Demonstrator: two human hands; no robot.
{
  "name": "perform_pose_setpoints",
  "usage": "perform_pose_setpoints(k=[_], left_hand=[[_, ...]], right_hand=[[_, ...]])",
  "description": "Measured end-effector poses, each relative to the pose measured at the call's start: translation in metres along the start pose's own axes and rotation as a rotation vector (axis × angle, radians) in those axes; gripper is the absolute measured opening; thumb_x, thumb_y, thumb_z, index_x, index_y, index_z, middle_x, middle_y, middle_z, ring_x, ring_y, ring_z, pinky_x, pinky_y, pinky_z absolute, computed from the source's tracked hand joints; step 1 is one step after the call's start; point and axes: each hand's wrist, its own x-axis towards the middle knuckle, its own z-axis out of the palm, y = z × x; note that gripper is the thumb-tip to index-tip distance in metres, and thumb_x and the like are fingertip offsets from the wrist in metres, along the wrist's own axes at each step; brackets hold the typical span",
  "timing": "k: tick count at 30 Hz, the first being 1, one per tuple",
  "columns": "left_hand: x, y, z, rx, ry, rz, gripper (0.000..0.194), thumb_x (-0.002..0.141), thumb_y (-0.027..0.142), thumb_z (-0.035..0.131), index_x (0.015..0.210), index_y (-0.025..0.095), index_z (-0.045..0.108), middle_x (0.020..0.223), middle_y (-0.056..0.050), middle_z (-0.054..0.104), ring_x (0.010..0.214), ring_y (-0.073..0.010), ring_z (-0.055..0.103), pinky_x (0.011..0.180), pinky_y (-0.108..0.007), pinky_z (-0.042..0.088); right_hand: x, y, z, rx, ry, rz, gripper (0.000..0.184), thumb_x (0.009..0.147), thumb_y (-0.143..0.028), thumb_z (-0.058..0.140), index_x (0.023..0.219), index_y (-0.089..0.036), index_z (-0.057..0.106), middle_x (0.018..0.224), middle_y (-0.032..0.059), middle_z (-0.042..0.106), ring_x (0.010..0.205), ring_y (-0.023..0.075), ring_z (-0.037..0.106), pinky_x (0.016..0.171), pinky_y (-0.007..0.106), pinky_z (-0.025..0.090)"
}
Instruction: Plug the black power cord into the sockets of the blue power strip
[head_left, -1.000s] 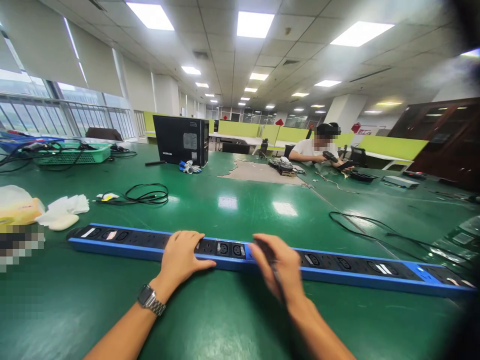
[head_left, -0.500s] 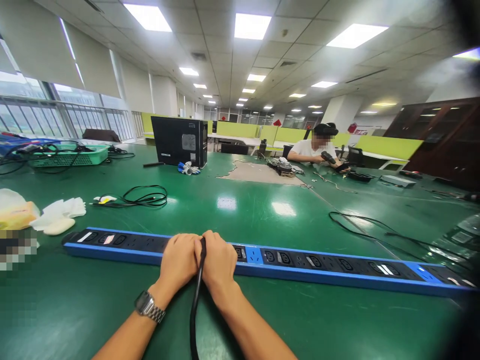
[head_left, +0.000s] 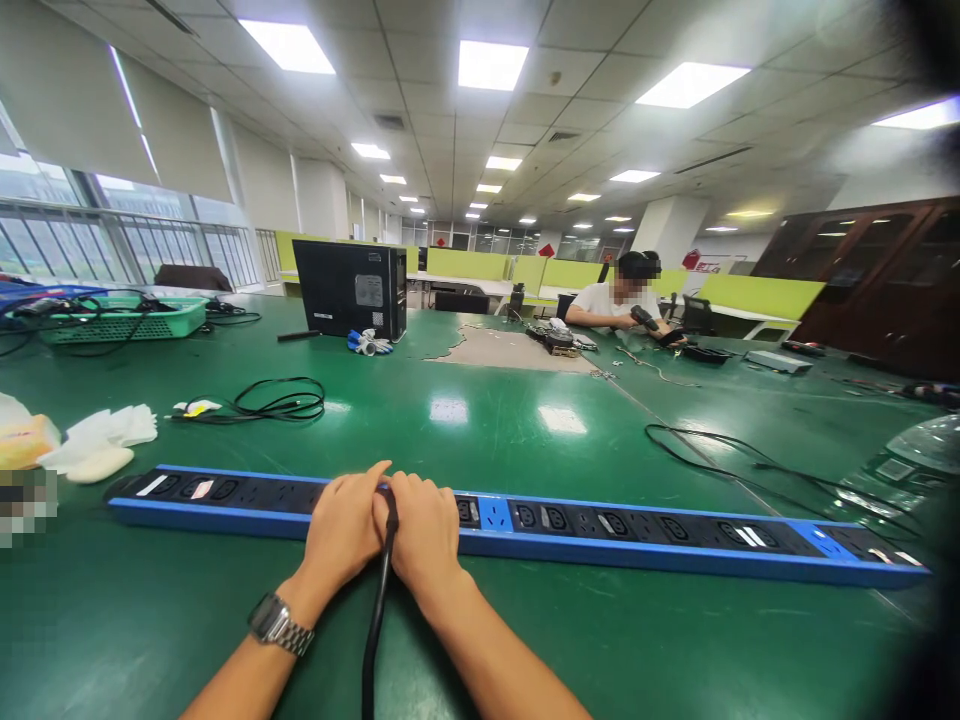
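Two hands together now: on my feed, the right hand (head_left: 424, 530) has swung in from a second ago, when a gap of sockets showed between it and the left hand (head_left: 341, 525). It's grasping the head of the black cord (head_left: 376, 620), which drops from between the hands toward the near edge of my view.

And the strip (head_left: 570, 545)? Lying flat across the table (head_left: 480, 425), sockets up, both hands over it just left of its middle blue socket (head_left: 494, 514). The left's fingers curl down over it beside the cord, a finger raised; whether they grip strip, cord or both, I can't tell, they're hidden from me.

Compared with half a second back, the pair hold much the same place, so I'd judge the carrying finished and the fine work at the sockets under way. Is the plug in? I can't say; knuckles cover the spot. A crooked push looks the likeliest trouble, with the cord's weight hanging off that head.
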Motion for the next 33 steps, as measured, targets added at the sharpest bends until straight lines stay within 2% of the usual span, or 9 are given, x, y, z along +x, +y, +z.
perform_pose_setpoints(k=[3,6,8,11,14,19,25,29,33], left_hand=[[0.0,0.001,-0.002,-0.04,0.018,-0.027,0.045,0.083,0.011,0.038,0.125,0.015,0.055,0.112,-0.01,0.07,0.102,-0.024,0.063,0.093,-0.041,0.046],[-0.001,0.001,-0.003,-0.081,0.03,-0.042,0.053,0.072,0.007,0.043,0.122,0.018,0.056,0.111,-0.006,0.071,0.102,-0.0232,0.063,0.093,-0.038,0.046],[-0.003,0.0,-0.003,-0.1,0.018,-0.029,0.06,0.065,0.005,0.043,0.122,0.019,0.056,0.111,-0.005,0.071,0.102,-0.0228,0.063,0.094,-0.038,0.046],[-0.004,-0.004,-0.002,-0.137,0.002,0.012,0.063,0.064,0.004,0.043,0.124,0.02,0.055,0.116,-0.005,0.069,0.106,-0.0224,0.062,0.096,-0.038,0.045],[-0.005,-0.006,-0.002,-0.155,-0.002,0.012,0.06,0.066,0.01,0.05,0.125,0.021,0.055,0.117,-0.005,0.068,0.107,-0.0236,0.061,0.096,-0.039,0.044],[-0.004,0.0,-0.006,-0.169,-0.019,-0.03,0.062,0.067,0.024,0.064,0.128,0.024,0.052,0.115,-0.005,0.069,0.106,-0.0256,0.061,0.096,-0.04,0.044],[-0.004,0.004,-0.008,-0.182,-0.017,-0.038,0.062,0.069,0.03,0.069,0.128,0.025,0.051,0.114,-0.004,0.07,0.106,-0.0258,0.062,0.095,-0.041,0.043],[-0.003,0.004,-0.008,-0.182,-0.025,-0.039,0.063,0.069,0.028,0.071,0.129,0.024,0.051,0.113,-0.004,0.069,0.105,-0.0255,0.062,0.096,-0.041,0.043],[-0.004,0.003,-0.009,-0.197,-0.044,-0.048,0.07,0.067,0.034,0.076,0.13,0.024,0.049,0.116,-0.005,0.069,0.108,-0.0265,0.06,0.097,-0.042,0.042]], right_hand=[[-0.001,0.003,0.003,0.006,0.013,-0.02,0.016,0.095,-0.035,0.045,0.1,-0.026,0.058,0.093,0.0006,0.069,0.088,0.0218,0.058,0.072,0.036,0.034],[-0.005,0.007,0.002,0.006,0.001,-0.1,0.02,0.095,-0.037,0.044,0.103,-0.025,0.058,0.097,0.0022,0.069,0.091,0.0228,0.057,0.079,0.039,0.036],[-0.008,0.009,0.0,0.014,-0.004,-0.147,0.02,0.094,-0.034,0.045,0.107,-0.023,0.057,0.103,0.0037,0.069,0.094,0.0228,0.057,0.087,0.042,0.036],[-0.011,0.011,-0.004,0.074,-0.013,-0.239,0.022,0.091,-0.027,0.049,0.111,-0.022,0.054,0.116,0.0047,0.065,0.103,0.0218,0.056,0.101,0.045,0.031],[-0.014,0.019,-0.009,0.208,-0.061,-0.285,0.026,0.087,-0.025,0.054,0.113,-0.023,0.054,0.117,0.003,0.065,0.106,0.0194,0.057,0.099,0.039,0.036],[-0.02,0.038,-0.007,0.348,-0.01,-0.132,0.029,0.087,-0.03,0.057,0.115,-0.021,0.058,0.115,0.0051,0.067,0.106,0.0194,0.059,0.094,0.033,0.042],[-0.014,0.03,-0.001,0.373,0.003,0.071,0.031,0.089,-0.03,0.055,0.119,-0.021,0.059,0.118,0.0074,0.066,0.109,0.0207,0.059,0.094,0.033,0.043],[-0.006,0.028,-0.005,0.345,-0.03,0.067,0.028,0.086,-0.026,0.059,0.114,-0.022,0.061,0.109,0.0064,0.068,0.106,0.0209,0.059,0.091,0.032,0.042],[0.0,0.04,-0.009,0.372,-0.104,0.082,0.026,0.086,-0.023,0.06,0.111,-0.02,0.062,0.1,0.0058,0.069,0.092,0.0192,0.061,0.081,0.029,0.043]])
